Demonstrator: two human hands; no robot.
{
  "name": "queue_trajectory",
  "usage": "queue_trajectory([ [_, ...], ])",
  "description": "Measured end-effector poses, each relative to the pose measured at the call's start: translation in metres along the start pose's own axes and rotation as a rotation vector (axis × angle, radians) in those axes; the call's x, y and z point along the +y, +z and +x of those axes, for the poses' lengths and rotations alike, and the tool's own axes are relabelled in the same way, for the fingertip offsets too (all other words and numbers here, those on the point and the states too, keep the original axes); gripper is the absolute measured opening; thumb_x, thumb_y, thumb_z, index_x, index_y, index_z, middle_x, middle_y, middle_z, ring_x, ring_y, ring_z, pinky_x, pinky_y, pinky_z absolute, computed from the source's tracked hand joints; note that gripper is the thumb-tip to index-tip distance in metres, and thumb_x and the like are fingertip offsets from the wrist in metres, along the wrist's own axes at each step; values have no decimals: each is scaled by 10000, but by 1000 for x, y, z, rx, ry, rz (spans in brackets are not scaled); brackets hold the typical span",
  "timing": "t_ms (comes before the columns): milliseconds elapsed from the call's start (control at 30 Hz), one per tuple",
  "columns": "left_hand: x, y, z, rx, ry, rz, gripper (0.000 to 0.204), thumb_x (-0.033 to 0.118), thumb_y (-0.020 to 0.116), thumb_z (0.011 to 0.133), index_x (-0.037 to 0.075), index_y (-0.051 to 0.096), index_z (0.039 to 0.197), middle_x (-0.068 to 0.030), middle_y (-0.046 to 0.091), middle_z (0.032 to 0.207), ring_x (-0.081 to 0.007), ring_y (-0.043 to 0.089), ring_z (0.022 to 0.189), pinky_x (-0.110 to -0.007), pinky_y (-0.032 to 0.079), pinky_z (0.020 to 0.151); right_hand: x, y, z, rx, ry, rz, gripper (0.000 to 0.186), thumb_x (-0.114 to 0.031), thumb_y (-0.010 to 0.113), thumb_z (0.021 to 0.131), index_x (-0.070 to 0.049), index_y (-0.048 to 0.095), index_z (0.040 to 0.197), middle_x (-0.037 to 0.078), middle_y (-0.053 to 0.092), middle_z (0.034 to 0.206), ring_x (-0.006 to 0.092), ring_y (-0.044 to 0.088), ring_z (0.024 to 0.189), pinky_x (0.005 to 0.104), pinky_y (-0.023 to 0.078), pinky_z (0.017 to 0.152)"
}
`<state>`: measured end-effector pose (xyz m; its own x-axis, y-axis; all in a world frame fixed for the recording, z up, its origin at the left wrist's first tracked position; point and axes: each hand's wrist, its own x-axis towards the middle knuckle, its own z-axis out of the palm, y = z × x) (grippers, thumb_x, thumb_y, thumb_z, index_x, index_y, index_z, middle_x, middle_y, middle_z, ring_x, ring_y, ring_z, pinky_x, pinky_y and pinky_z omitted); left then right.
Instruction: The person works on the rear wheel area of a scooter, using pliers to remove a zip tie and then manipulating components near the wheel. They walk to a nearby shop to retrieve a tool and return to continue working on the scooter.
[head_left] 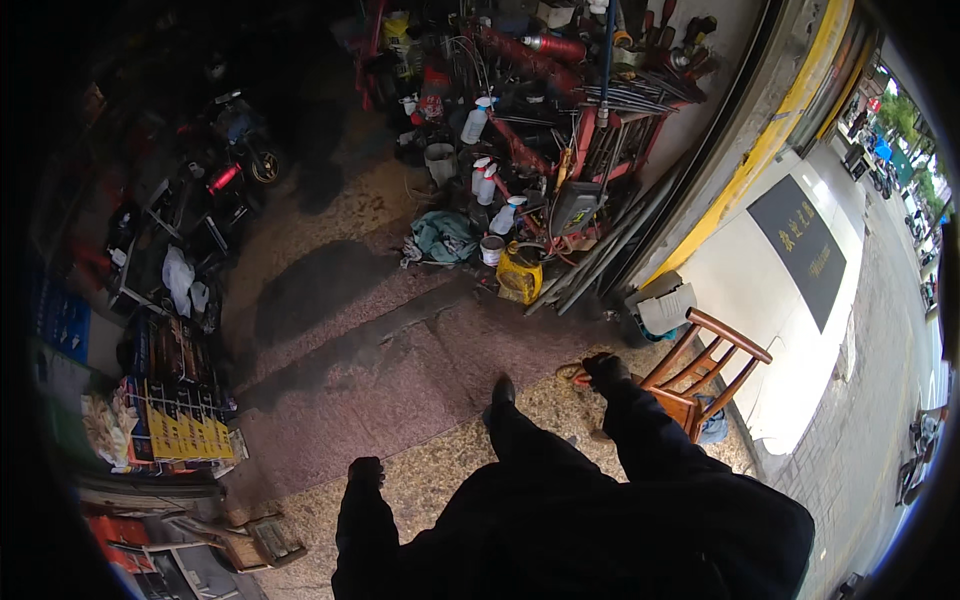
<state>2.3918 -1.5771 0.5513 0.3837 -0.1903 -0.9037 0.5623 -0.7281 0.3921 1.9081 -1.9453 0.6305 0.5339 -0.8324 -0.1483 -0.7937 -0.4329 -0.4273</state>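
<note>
My left hand [367,471] hangs low over the speckled floor, its fingers curled in with nothing seen in them. To the right, my right hand [606,371] is closed and in shadow beside a wooden chair [705,370]. A small orange-red thing [577,376] shows at the left of that hand; whether it is held or lies behind on the floor I cannot tell. One dark shoe [502,390] shows on the floor between my hands.
Spray bottles [476,122], a yellow container [519,274], a green cloth [443,237] and metal pipes [610,245] crowd the far side. Stacked yellow boxes [185,425] stand left, below a motorbike [240,150]. A doormat [798,247] lies outside by the pavement. A purple-red mat [370,400] covers the middle floor.
</note>
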Motion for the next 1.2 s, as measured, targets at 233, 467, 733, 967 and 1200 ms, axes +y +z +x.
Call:
queue_trajectory([
  [233, 126, 47, 18, -89, -84, -25, 259, 111, 395, 830, 147, 325, 583, -1, 236, 487, -159, 255, 394, -326, 186, 382, -99, -170, 240, 563, -85, 437, 202, -277, 642, 793, -85, 636, 856, 112, 634, 805, 274, 616, 778, 332, 484, 671],
  [467, 249, 75, 48, -126, -109, 5, 248, 122, 440, 804, 140, 314, 591, 2, 242, 511, -159, 253, 394, -319, 192, 387, -146, -345, 390, 1183, -395, 453, 194, -91, 633, 750, -65, 582, 934, 97, 554, 957, 256, 558, 894, 328, 461, 772],
  [733, 449, 117, 163, -29, 26, 337, 180, 157, 487, 783, 105, 408, 631, -49, 428, 555, -199, 400, 440, -337, 318, 410, -101, -388, 478, 1329, 91, 44, 381, -330, 670, 720, -115, 613, 1029, 171, 534, 1100, 329, 563, 972, 371, 469, 826],
  [967, 632, 109, 271, -298, 68, 542, 116, 226, 430, 796, 179, 445, 690, -47, 443, 629, -242, 447, 537, -397, 326, 421, -94, -393, 499, 813, 419, -362, 367, -343, 616, 736, -205, 602, 1075, 119, 556, 1122, 357, 569, 940, 432, 477, 794],
  [1200, 701, 158, 286, -560, 42, 373, 182, 268, 470, 778, 183, 411, 629, 7, 388, 559, -194, 372, 459, -353, 250, 395, -95, -387, 503, 696, 361, -571, 413, -248, 645, 681, -240, 598, 1091, 49, 551, 1170, 356, 524, 974, 420, 458, 837],
])
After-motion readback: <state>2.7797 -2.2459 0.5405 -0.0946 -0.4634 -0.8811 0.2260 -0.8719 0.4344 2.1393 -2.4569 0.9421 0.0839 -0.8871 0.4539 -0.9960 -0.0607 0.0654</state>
